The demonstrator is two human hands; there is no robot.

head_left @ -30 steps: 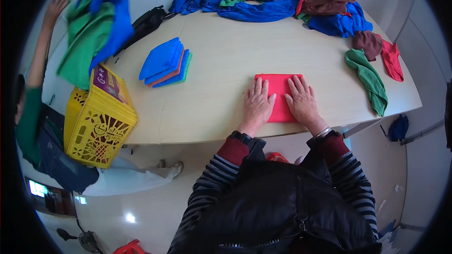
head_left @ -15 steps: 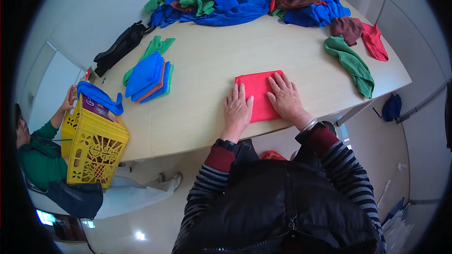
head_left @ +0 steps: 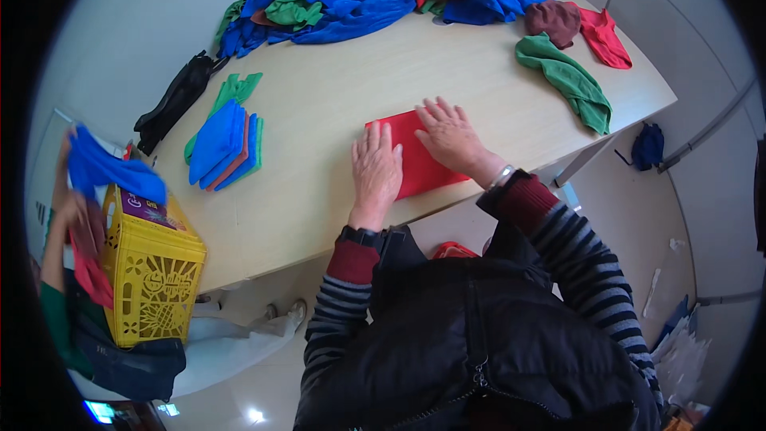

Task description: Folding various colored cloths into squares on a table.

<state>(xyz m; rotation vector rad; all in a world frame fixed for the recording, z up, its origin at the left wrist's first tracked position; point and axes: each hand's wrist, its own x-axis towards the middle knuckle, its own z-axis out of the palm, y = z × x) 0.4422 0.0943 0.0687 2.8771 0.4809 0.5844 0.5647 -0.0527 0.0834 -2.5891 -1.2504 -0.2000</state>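
Note:
A folded red cloth (head_left: 417,161) lies flat on the table near its front edge. My left hand (head_left: 376,169) rests along its left side, fingers stretched out and palm down. Over its upper right part is my right hand (head_left: 453,137), fingers also spread, with nothing gripped. Both palms hide part of the cloth. To the left sits a neat stack of folded cloths (head_left: 218,142) with a blue one on top and reddish and green edges showing. A loose green cloth (head_left: 238,91) lies behind and partly under that stack.
A big heap of cloths (head_left: 343,12) fills the far side. At right lie a crumpled green cloth (head_left: 566,80), a brown one (head_left: 552,22) and a red one (head_left: 604,38). A yellow crate (head_left: 159,271) stands left, where another person lifts a blue cloth (head_left: 120,172).
The view has shifted slightly. My hands stay on the red cloth, the right one a little farther up it. The other person has raised the blue cloth and brown and red cloths beside the crate.

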